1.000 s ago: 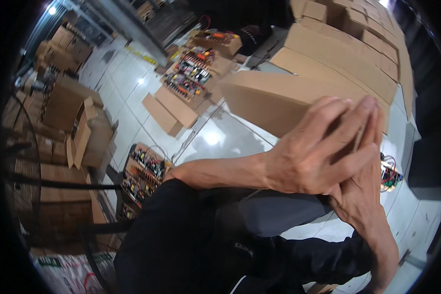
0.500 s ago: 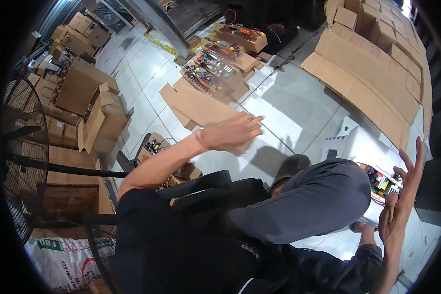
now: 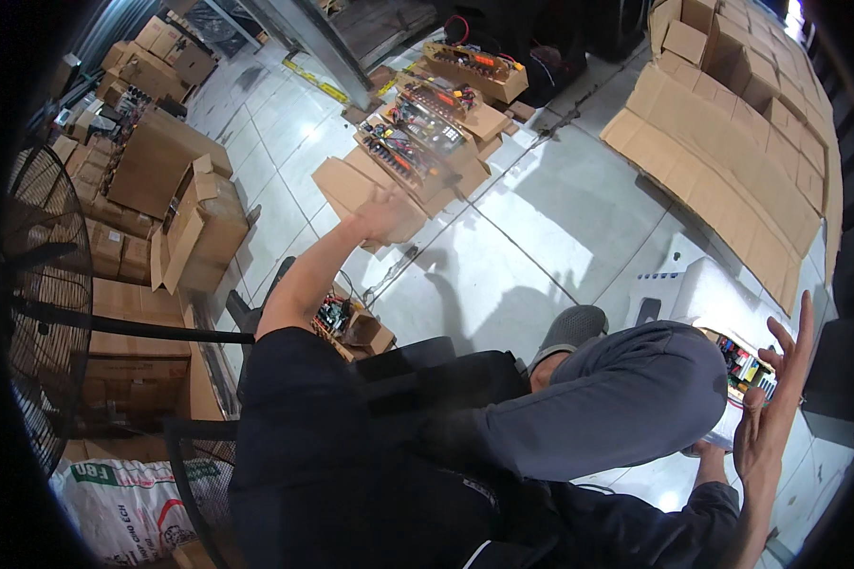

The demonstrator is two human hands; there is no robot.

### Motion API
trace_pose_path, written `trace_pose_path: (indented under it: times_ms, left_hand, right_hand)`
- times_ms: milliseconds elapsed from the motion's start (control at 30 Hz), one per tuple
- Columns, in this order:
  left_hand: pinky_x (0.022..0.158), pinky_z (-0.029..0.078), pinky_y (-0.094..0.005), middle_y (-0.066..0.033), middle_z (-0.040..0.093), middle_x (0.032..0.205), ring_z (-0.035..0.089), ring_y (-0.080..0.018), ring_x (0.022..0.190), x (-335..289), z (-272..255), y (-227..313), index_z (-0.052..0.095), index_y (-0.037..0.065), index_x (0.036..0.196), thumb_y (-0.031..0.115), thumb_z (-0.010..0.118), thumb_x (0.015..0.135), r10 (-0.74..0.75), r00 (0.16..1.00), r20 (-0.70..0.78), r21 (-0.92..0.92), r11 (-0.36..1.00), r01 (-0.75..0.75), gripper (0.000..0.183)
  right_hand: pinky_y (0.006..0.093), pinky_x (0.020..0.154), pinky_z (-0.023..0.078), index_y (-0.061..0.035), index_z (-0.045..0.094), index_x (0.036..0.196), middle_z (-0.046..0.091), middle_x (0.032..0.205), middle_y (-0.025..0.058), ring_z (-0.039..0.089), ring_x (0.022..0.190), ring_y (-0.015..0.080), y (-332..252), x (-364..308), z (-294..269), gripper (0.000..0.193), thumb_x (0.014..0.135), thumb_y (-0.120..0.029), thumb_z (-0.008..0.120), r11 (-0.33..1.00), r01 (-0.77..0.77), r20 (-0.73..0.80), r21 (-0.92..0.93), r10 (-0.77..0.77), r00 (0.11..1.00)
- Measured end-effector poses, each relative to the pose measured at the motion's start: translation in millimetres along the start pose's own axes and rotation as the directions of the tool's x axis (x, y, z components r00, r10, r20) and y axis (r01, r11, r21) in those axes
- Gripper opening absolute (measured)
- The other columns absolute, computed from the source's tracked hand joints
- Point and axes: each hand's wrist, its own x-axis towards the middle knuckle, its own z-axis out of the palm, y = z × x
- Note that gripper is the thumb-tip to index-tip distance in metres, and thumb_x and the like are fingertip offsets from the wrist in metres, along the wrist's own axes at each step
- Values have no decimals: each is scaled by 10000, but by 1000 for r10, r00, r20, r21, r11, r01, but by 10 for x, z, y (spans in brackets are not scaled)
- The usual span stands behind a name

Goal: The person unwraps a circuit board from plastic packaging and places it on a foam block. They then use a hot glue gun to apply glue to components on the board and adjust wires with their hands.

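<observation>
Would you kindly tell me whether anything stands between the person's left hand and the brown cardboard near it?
Nothing visible does: the left hand is right at the cardboard, though blur hides any contact. The circuit boards lie just beyond, not between.

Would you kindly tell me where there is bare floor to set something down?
Bare tiles stretch between the boards and the right carton; another patch lies between the boards and the left carton. Cardboard and boards crowd the left hand.
</observation>
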Motion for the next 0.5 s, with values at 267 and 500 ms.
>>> trace_pose_path:
  times_ms: [267,500]
  left_hand:
    - [1068,374,-646,-294,369,1522,403,-485,1372,247,1149,-9,317,138,1539,517,794,790,-904,365,-224,-942,297,157,966]
    - [630,576,-474,-179,617,1209,674,-334,950,610,1192,-9,388,81,1405,388,782,873,-766,494,412,-856,-512,-79,730]
  right_hand:
    - [487,977,492,-120,227,1606,267,1637,196,526,1310,403,-86,40,87,1233,731,-980,352,977,-127,34,171,123,992]
    - [494,993,489,-114,224,1606,271,1630,204,512,1324,407,-111,16,92,1309,668,-1022,316,985,-152,56,79,148,987]
